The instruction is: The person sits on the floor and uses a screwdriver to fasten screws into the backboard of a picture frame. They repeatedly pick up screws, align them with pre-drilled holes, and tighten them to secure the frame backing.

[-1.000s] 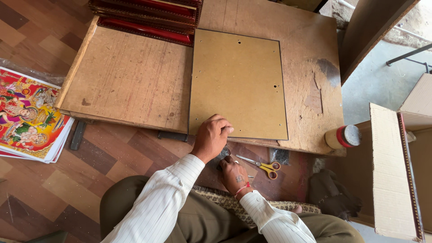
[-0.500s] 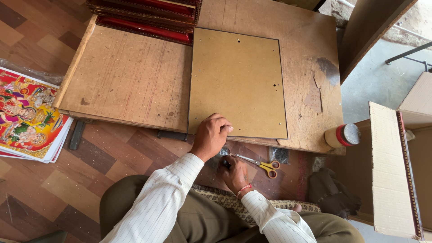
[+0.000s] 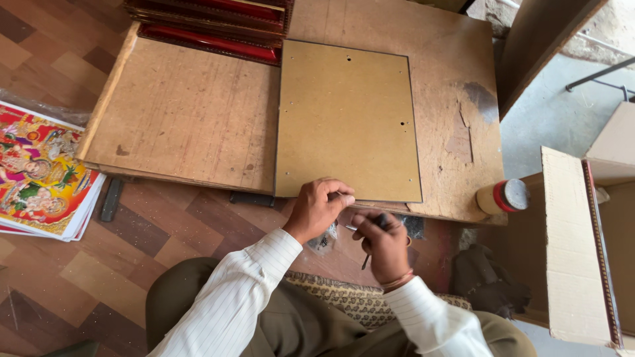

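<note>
Left hand (image 3: 317,208): fingers curled, pinching the near edge of the tan backing board (image 3: 344,122), which lies flat at the bench (image 3: 192,125) front edge. Right hand (image 3: 383,244): fingers grasping a dark-handled tool (image 3: 378,223) just below that edge.

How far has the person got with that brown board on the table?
Done: the brown backing board lies flat on the wooden table. In hand: the left hand pinches at its near edge, and the right hand grips a dark-handled tool. Left: red frames wait stacked behind.
</note>
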